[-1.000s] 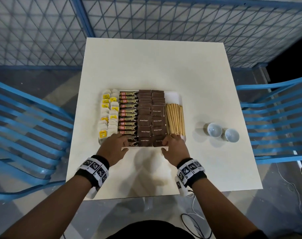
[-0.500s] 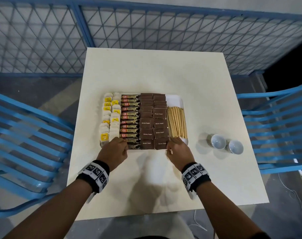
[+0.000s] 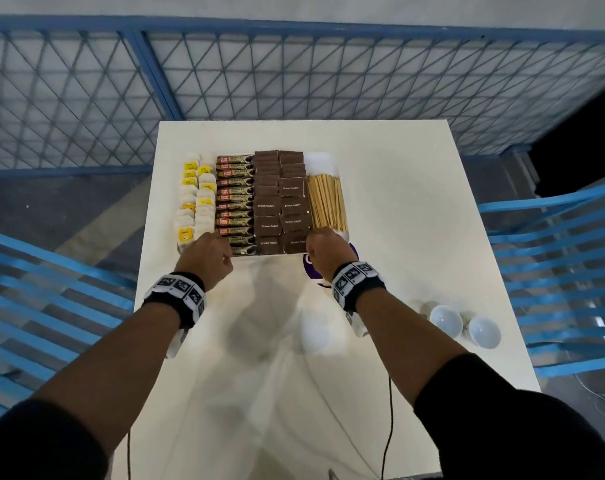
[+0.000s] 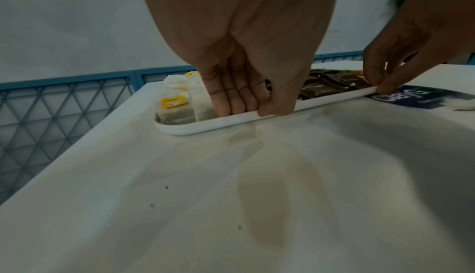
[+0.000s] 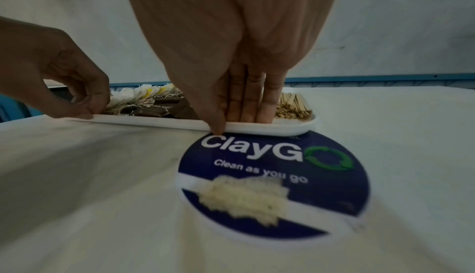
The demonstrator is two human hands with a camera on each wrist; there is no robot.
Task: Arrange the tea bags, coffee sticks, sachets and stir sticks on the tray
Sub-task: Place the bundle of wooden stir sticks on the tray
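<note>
Both hands, left point(image 3: 207, 255) and right point(image 3: 328, 251), pinching the near rim of the tray point(image 4: 205, 124) on the tabletop point(image 3: 398, 216); probably stiff and light, but loose sachets point(image 3: 282, 206) beyond either grip likely to slide if tilted.

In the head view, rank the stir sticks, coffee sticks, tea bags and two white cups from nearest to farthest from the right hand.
From the right hand:
1. Stir sticks, just beyond its fingertips at the tray's right end.
2. Coffee sticks, left of the brown sachets.
3. Tea bags at the tray's far left and the white cups on the table's near right: too close to call.
</note>
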